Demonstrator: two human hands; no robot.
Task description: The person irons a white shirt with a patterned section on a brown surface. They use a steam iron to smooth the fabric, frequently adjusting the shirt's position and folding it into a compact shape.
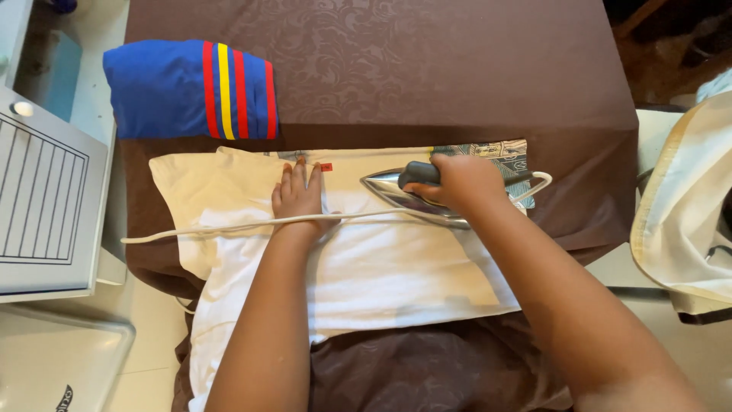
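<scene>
Brown patterned cloth [457,76] covers the table across most of the frame, and on it, at centre, we have a white garment [381,267] spread flat, its lower left edge hanging off towards the bottom of the frame. In the upper left lies a folded blue garment [164,88] with red and yellow stripes, just beside the white one's top edge. At the left edge stands a pale grey ribbed appliance [46,206]; at the right edge, cream fabric [686,221] is draped. Our right hand [457,183] is closed around the dark handle of the iron [404,194], which rests on the white garment right of centre, tip pointing left. Our left hand [299,194] lies flat, fingers together, pressing the garment just left of the iron's tip. The iron's white cord [213,226] runs leftwards across our left wrist.
</scene>
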